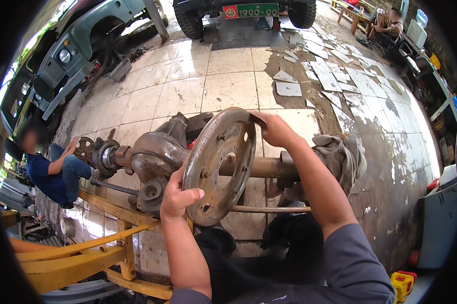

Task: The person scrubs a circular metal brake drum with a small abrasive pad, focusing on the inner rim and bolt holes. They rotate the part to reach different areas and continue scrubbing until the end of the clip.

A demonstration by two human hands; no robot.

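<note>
A round, rusty brake backing plate point(195, 195) with a raised rim and several holes is held up on edge, tilted, in front of me. My left hand point(176, 197) grips its lower left rim, thumb on the near face and fingers behind. The closed fingers of my right hand point(275, 129) hold its upper right rim. Behind the plate lies a vehicle axle, with a bulbous differential housing point(157, 154) to the left and an axle tube point(266, 167) running right. The plate hides part of the axle.
A grey-brown rag point(342, 159) drapes over the axle's right end. Yellow metal stand bars point(81, 263) cross the lower left. At the axle's left end a co-worker point(48, 169) crouches by a hub. Vehicles point(69, 55) stand behind, and broken tiles point(319, 68) cover the far right floor.
</note>
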